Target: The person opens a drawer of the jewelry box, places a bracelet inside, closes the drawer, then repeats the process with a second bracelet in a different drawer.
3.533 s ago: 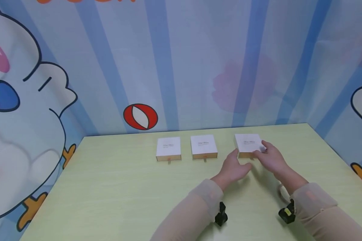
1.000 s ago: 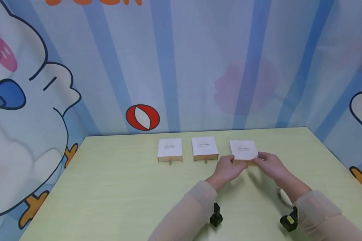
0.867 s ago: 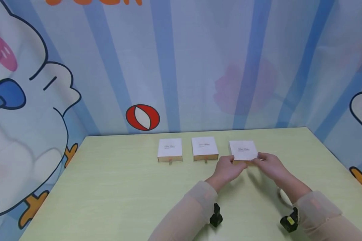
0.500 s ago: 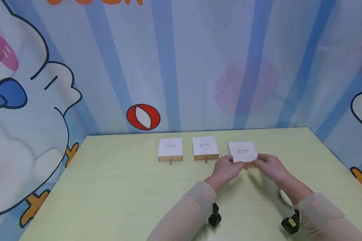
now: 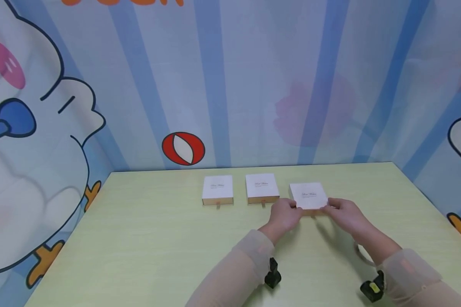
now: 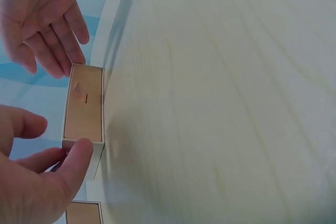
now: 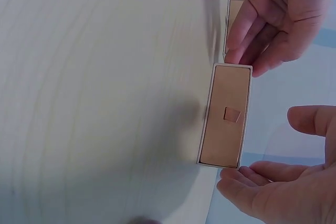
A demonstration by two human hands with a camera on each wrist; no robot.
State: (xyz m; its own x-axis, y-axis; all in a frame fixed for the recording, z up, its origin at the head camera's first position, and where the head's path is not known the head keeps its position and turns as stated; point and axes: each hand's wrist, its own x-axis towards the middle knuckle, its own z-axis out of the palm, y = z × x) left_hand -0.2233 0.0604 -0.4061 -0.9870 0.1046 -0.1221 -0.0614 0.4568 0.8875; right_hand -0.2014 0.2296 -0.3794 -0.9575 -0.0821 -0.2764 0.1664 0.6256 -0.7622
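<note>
The rightmost white drawer box (image 5: 309,195), with script on its lid and a tan drawer front, lies between my hands. My left hand (image 5: 284,213) has its fingertips at the left end, and my right hand (image 5: 345,215) touches the right end. In the right wrist view the right fingers (image 7: 236,190) lie straight along the box's end, the thumb apart above it. The left fingers press the opposite end. A small ribbon tab (image 7: 232,114) sticks out of the drawer front. The left wrist view shows the left fingers (image 6: 79,156) at the near corner.
Two matching boxes, a middle one (image 5: 262,185) and a left one (image 5: 217,186), stand in a row on the pale green table (image 5: 157,238). Behind it hangs a blue striped cartoon backdrop (image 5: 246,85). A bangle (image 5: 363,256) circles the right wrist.
Both hands have come to the rightmost box's ends, and the box has moved toward me and slightly left. The other two boxes keep their places.
</note>
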